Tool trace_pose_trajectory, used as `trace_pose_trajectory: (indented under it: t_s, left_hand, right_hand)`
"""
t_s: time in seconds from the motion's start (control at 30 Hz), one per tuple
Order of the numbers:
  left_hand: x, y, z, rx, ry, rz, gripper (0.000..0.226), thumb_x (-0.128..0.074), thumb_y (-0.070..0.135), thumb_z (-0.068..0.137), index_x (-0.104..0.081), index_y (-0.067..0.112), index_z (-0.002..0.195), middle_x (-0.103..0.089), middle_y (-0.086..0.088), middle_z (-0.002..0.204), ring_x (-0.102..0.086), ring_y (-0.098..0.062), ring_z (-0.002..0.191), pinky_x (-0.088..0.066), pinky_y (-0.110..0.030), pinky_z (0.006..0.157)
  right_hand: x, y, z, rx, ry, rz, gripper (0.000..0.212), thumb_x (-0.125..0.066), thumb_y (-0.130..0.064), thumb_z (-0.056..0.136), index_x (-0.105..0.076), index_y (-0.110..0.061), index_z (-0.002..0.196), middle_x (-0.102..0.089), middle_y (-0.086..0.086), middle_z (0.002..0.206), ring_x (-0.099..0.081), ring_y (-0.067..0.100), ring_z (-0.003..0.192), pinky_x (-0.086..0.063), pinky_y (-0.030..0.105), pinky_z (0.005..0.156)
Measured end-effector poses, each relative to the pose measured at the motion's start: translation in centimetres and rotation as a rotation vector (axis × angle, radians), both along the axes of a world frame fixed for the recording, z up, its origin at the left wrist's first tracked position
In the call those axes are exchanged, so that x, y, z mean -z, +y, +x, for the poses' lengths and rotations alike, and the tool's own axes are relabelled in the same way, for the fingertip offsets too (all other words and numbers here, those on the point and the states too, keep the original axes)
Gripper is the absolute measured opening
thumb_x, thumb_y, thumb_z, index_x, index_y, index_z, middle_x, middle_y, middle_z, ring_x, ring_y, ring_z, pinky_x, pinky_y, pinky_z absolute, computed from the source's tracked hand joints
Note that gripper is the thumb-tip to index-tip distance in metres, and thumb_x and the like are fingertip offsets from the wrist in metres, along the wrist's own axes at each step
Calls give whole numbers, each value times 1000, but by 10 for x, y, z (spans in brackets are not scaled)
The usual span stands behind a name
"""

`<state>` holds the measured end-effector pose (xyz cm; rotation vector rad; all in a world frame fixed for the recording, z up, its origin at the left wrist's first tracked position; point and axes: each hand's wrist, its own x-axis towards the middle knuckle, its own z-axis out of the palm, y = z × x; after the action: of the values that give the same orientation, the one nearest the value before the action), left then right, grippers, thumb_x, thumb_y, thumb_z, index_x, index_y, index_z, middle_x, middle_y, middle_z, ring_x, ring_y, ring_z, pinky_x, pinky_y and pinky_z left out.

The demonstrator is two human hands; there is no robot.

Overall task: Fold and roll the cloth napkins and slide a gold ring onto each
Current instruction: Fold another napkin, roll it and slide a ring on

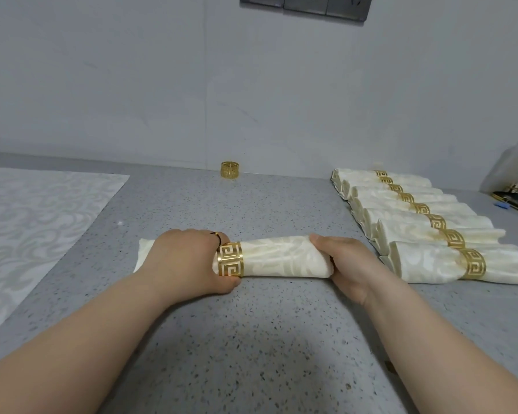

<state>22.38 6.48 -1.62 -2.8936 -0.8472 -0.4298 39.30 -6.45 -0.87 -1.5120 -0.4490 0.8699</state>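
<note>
From the head camera I see one rolled napkin (pixel 281 259) lying across the grey speckled table (pixel 251 339), in the middle and near the person. One gold ring (pixel 231 259) sits on it, left of its middle. The left hand (pixel 186 258) is curled round the roll, close against this ring, with the thumb below it. The right hand (pixel 344 261) grips the right end of the roll. At the right lie eight finished napkins (pixel 401 225) in a row, side by side, each one with its own ring. One spare ring (pixel 230 169) stands alone by the wall (pixel 132 85). One flat cloth (pixel 42 210) lies at the left.
</note>
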Motion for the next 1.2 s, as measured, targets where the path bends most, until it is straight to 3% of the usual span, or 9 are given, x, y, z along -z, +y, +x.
trace_pose_trajectory:
  t_s: [0.2, 0.33, 0.5, 0.63, 0.73, 0.83, 0.93, 1.1, 1.2]
  left_hand:
    - [-3, 0, -4, -12, 8, 19, 57, -37, 70, 59, -54, 34, 100, -44, 15, 68, -46, -5, 70, -21, -11, 50]
    - [-4, -2, -1, -2, 12, 12, 51, -49, 71, 71, -53, 35, 106, -50, 15, 80, -45, -6, 74, -20, -10, 52]
    - [-3, -4, -1, 16, 0, -5, 59, -51, 70, 72, -46, 38, 121, -62, 13, 105, -58, -9, 96, -32, -22, 69]
    - [-6, -8, -2, 30, 20, -20, 86, -52, 71, 72, -21, 34, 143, -50, 12, 133, -51, -11, 116, -35, -24, 89]
    - [-9, -11, -7, 45, 13, -45, 92, -57, 69, 69, -17, 33, 144, -42, 13, 140, -44, -10, 123, -29, -24, 101]
    - [-12, -7, -23, 15, 21, -57, 100, -53, 78, 57, -24, 34, 142, -39, 15, 141, -39, -9, 126, -23, -26, 106]
    - [-9, 1, -48, 14, 43, -86, 110, -25, 81, 38, -29, 37, 138, -41, 17, 137, -40, -7, 123, -25, -24, 103]
    - [0, 4, -63, -10, -65, -330, 83, -58, 66, 65, -34, 34, 137, -45, 13, 133, -42, -6, 113, -35, -20, 89]
    - [1, 7, -59, 10, -86, -394, 95, -40, 76, 43, -40, 39, 131, -50, 15, 125, -44, -5, 108, -38, -21, 86]
  right_hand:
    - [4, -1, -2, 0, -266, -108, 20, -55, -18, 90, -58, -8, 73, -61, 7, 74, -55, 19, 70, -44, 31, 75]
    - [6, -2, -5, -15, -334, -117, 21, -57, -17, 89, -55, -9, 70, -57, 5, 68, -50, 16, 63, -39, 25, 61]
    - [3, -1, -7, 34, -344, -115, 18, -54, -27, 90, -53, -13, 79, -55, 4, 83, -50, 16, 73, -38, 26, 66]
    - [-4, -8, -18, 191, -990, -136, 39, -58, -32, 86, -45, -17, 119, -43, -2, 128, -36, 15, 123, -26, 23, 97]
    - [-8, -12, -40, -18, -1382, -110, 46, -57, -35, 85, -43, -23, 128, -34, -9, 141, -22, 10, 134, -8, 20, 107]
    - [1, -8, -58, -254, -1543, -75, 51, -58, -33, 85, -43, -23, 133, -32, -8, 147, -21, 12, 138, 4, 19, 105]
    - [5, 1, -67, -375, -1572, -33, 55, -60, -26, 84, -43, -16, 135, -36, -1, 146, -27, 18, 137, -7, 26, 114]
    - [9, 19, -74, -434, -1673, -85, 59, -56, -23, 87, -33, -18, 141, -34, -1, 147, -30, 19, 133, -15, 30, 111]
    - [14, 26, -71, -348, -1803, -68, 53, -71, -23, 71, -57, -14, 121, -64, 3, 117, -60, 25, 99, -43, 36, 89]
